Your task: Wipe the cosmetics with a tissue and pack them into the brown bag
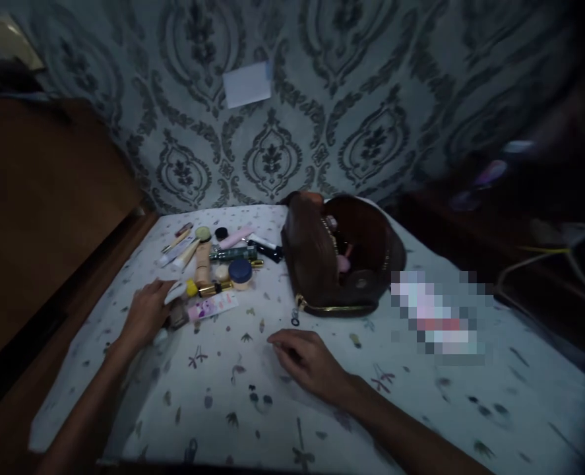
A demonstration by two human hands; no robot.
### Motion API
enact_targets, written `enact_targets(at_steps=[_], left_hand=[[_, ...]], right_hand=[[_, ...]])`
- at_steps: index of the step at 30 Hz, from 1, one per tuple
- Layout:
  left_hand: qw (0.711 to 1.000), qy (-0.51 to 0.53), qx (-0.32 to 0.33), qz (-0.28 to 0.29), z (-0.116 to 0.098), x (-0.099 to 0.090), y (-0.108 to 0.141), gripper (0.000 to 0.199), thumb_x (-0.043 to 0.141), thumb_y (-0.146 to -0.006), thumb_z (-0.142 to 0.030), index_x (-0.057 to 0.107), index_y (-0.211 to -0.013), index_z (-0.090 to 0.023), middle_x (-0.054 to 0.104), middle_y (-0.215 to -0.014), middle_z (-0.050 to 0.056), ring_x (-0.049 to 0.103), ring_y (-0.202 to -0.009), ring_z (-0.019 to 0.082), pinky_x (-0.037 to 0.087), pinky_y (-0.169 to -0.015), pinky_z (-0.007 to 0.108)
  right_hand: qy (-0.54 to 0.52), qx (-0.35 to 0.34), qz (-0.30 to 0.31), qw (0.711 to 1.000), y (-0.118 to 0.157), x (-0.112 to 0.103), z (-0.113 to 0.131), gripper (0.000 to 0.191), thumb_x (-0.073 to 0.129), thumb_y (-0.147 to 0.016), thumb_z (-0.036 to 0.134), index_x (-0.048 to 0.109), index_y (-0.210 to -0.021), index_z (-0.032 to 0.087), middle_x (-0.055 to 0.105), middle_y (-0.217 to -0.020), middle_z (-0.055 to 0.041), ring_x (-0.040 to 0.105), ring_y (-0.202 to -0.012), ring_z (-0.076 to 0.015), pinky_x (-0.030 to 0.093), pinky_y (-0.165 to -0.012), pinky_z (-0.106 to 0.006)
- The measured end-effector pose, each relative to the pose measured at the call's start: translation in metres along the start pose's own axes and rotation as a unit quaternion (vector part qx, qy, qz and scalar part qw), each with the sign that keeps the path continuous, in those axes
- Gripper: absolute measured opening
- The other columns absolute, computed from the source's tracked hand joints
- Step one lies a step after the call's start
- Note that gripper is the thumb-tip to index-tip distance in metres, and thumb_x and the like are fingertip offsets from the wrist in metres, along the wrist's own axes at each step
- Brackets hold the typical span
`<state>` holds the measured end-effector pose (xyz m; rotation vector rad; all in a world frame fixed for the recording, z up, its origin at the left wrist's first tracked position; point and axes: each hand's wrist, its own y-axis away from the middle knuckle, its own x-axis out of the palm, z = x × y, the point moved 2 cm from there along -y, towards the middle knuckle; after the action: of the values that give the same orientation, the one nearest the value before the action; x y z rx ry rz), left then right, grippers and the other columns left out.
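Observation:
My left hand [150, 309] is at the left front of a spread of cosmetics, its fingers closed on a small white bottle with a yellow cap [176, 291]. Just below lie a small clear bottle [178, 315] and a white-and-pink tube with purple marks [213, 307]. My right hand [308, 359] rests low over the printed cloth [252, 422], fingers curled towards the thumb, with nothing visible in them. Beyond it stands a brown handbag [312, 264], unzipped and gaping; a pink item [343, 263] shows inside, and the rest is dark.
A navy-lidded jar [240, 272], a beige tube [203, 264], a green-topped pot [202, 233] and several other cosmetics lie left of the bag. Something pixelated [440, 316] is at right. A wooden panel [49, 218] borders the left side; patterned wallpaper [272, 152] rises behind.

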<state>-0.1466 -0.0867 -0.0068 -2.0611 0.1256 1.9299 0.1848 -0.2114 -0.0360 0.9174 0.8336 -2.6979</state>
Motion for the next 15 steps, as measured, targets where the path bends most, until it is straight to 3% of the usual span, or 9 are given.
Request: enact_targets(at_steps=[6,10,12,15], left_hand=[[0.999,-0.036,-0.006,-0.008,0.008,0.013,-0.006,0.048,0.049,-0.074,-0.018,0.059,-0.12,-0.025,0.067,-0.112,0.015,0.06,-0.107,0.042,0.047,-0.088,0.061],[0.999,0.008,-0.033,0.008,0.004,0.007,-0.014,0.042,0.05,-0.071,-0.021,0.066,-0.11,-0.021,0.07,-0.099,0.016,0.062,-0.101,0.043,0.046,-0.087,0.063],[0.996,0.078,-0.045,0.019,0.003,-0.001,-0.019,0.04,0.052,-0.067,-0.019,0.067,-0.104,-0.02,0.071,-0.097,0.014,0.064,-0.1,0.039,0.046,-0.091,0.058],[0.991,0.115,-0.054,0.034,0.01,-0.012,-0.028,0.033,0.046,-0.073,-0.018,0.066,-0.1,-0.02,0.072,-0.1,0.008,0.065,-0.096,0.027,0.051,-0.087,0.039]], right_hand=[[0.0,0.019,0.008,1.0,0.002,0.002,-0.002,0.024,0.046,-0.09,0.018,0.068,-0.098,0.016,0.074,-0.082,-0.0081,0.068,-0.069,-0.0163,0.052,-0.066,-0.026],[0.005,0.006,0.005,1.0,0.001,0.002,-0.005,0.026,0.045,-0.09,0.018,0.069,-0.099,0.015,0.074,-0.082,-0.0081,0.069,-0.07,-0.017,0.054,-0.066,-0.027],[0.007,-0.001,0.002,1.0,0.001,0.001,-0.006,0.027,0.043,-0.09,0.017,0.068,-0.099,0.016,0.075,-0.084,-0.0081,0.071,-0.072,-0.0173,0.055,-0.068,-0.027],[0.011,-0.011,0.004,1.0,0.001,0.001,-0.008,0.027,0.042,-0.091,0.019,0.068,-0.1,0.017,0.076,-0.089,-0.0085,0.072,-0.077,-0.0176,0.056,-0.07,-0.028]])
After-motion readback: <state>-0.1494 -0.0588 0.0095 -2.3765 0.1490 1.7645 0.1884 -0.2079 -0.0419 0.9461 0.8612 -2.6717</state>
